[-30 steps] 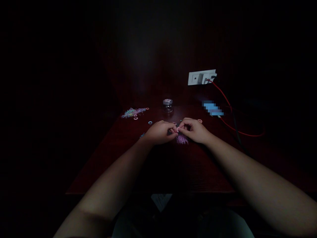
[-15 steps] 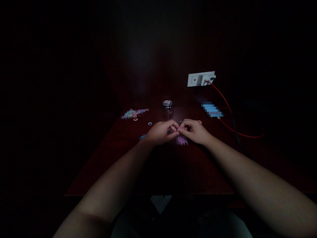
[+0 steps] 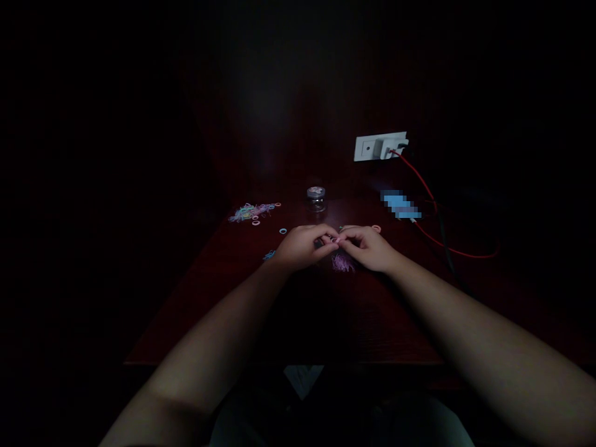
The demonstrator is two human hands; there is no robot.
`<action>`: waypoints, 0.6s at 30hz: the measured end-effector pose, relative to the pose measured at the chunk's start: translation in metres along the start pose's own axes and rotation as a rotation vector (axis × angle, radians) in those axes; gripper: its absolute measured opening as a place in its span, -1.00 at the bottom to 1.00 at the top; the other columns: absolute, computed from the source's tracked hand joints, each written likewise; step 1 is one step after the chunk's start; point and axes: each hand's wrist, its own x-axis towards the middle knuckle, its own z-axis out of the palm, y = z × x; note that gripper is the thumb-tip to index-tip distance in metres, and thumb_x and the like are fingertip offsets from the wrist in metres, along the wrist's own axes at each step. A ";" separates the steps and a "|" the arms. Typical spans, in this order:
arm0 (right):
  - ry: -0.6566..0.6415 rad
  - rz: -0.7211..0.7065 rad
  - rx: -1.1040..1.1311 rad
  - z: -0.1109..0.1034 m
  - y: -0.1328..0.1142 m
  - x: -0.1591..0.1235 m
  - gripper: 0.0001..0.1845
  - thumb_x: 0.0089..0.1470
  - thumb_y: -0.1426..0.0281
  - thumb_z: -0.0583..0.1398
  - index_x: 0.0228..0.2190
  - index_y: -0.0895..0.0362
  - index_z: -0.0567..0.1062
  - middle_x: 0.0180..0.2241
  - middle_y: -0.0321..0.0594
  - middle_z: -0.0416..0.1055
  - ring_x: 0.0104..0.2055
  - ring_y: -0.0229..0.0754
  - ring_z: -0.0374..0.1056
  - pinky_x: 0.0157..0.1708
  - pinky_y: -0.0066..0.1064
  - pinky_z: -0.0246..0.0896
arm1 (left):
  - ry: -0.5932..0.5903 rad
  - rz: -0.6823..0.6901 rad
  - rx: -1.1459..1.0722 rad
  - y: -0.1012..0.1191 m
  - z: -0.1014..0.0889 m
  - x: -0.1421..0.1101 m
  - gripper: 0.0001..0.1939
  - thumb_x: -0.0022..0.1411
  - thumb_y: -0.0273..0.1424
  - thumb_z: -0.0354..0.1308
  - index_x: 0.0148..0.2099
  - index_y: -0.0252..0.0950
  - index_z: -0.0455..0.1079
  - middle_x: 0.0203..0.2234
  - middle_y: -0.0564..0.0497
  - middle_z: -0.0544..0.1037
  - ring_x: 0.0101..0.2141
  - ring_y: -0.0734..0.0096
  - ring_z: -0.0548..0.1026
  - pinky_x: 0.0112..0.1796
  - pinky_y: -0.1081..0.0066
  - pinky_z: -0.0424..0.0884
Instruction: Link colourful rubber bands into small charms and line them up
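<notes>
Here you are in the head view, the only one, and it's dark, with the light gathered on your hands. Your left hand (image 3: 305, 247) and right hand (image 3: 367, 246) meet low over the table (image 3: 326, 335), and between them sits the little pink band (image 3: 334, 240). Left thumb and fingers look clamped on one side of it, right thumb and fingertips pinched on the other; how firmly, you can't tell from here. I'd call this the handling step: two hands on one small loop, shaping or sorting it out by touch.

Just below your fingertips, on your side, lies the purple bundle (image 3: 343, 263), its strands loose and tangled-looking. Your next move, I'd judge, calls for fine fingertip control: keep one pinch sure before the other lets go, and keep your knuckles off that bundle.

Now the edges! The front edge runs beneath both forearms, with a stretch of dark tabletop between it and the bundle, so drawing back toward yourself looks the easiest way. To the left, blue strands (image 3: 269, 255) lie right by your wrist, a blue ring (image 3: 283, 231) just beyond, and the mixed pile (image 3: 251, 212) near the left edge. Straight ahead stands the jar (image 3: 316, 200); orange bands (image 3: 376, 229) sit right behind your right hand. Swing far right and you'd meet the red cable (image 3: 456, 251).
</notes>
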 end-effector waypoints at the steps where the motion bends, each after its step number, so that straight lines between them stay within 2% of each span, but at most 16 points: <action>1: -0.003 0.001 0.001 0.000 0.000 0.000 -0.75 0.10 0.32 0.13 -0.49 0.19 0.50 -0.48 -0.22 0.36 -0.44 -0.25 0.26 -0.41 -0.42 0.11 | 0.009 0.007 0.013 -0.001 0.000 0.000 -0.83 0.20 -0.36 0.16 -0.15 -0.26 0.45 -0.37 0.05 0.57 -0.37 0.50 0.50 -0.30 0.48 0.38; 8: 0.002 0.050 -0.021 0.000 -0.002 -0.001 -0.70 0.11 0.23 0.15 -0.45 0.18 0.53 -0.53 -0.26 0.30 -0.49 -0.29 0.21 -0.46 -0.43 0.07 | 0.024 0.059 0.085 -0.003 0.000 0.003 -0.91 0.17 -0.45 0.14 -0.25 -0.28 0.46 -0.37 0.02 0.55 -0.33 0.46 0.48 -0.26 0.45 0.38; 18: 0.003 0.026 -0.045 0.001 0.001 -0.001 -0.69 0.13 0.26 0.13 -0.53 0.18 0.48 -0.54 -0.26 0.28 -0.48 -0.28 0.21 -0.45 -0.42 0.07 | -0.014 0.029 0.076 -0.003 0.002 0.002 -0.91 0.17 -0.38 0.19 -0.25 -0.27 0.44 -0.36 0.05 0.56 -0.35 0.48 0.49 -0.28 0.46 0.38</action>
